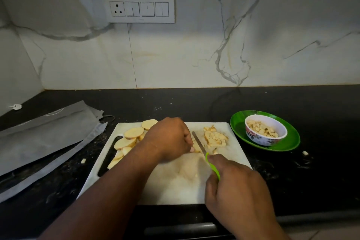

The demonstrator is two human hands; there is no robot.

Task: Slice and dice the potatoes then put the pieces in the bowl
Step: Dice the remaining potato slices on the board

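A white cutting board (pixel 181 183) lies on the black counter. Several round potato slices (pixel 128 140) are piled at its left end. A heap of diced potato (pixel 215 137) sits at its far right. My left hand (pixel 169 138) has its fingers curled down on a potato piece beside the blade; the piece is mostly hidden. My right hand (pixel 233 183) grips the green handle of a knife (pixel 200 145), whose blade points away between my left hand and the diced heap. A small floral bowl (pixel 266 130) with diced potato stands on a green plate (pixel 290 142) to the right.
Grey cloth bags (pixel 44 138) lie on the counter at the left. Stray potato bits (pixel 305 153) lie on the counter on both sides of the board. The marble wall with a switch panel (pixel 140 8) rises behind. A dark drawer handle (pixel 181 229) runs below the counter edge.
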